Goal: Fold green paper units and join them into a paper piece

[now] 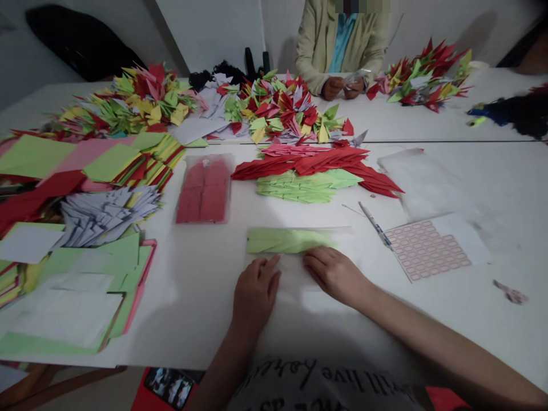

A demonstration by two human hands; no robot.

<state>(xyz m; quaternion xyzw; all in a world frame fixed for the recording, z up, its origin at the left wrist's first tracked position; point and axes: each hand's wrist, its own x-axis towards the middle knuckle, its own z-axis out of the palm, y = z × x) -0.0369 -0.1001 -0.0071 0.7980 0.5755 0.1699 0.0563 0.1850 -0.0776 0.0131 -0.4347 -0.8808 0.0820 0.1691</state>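
- And here we are: the left hand (256, 297) and right hand (336, 275) lie flat, palms down, fingers spread, with no closed grip on either side.
- At 12 o'clock from the wrists, a flattened stack of green paper cranes (286, 241) sits in a clear plastic sleeve (295, 274), its long axis running 9 to 3 o'clock.
- Both hands rest on the sleeve, just below the stack; the left is nearer its 9 o'clock end, the right nearer its middle.
- Off at 3 o'clock: a pen (375, 226) and a sheet of pink-outlined labels (428, 249), blank as far as I can see.
- At 10 o'clock, a packet of red paper (204, 191).
- Far side, a co-worker's hands (343, 87) hold something pale.
- Writing: upside-down shirt lettering (314, 383), "live" readable; no brand visible.
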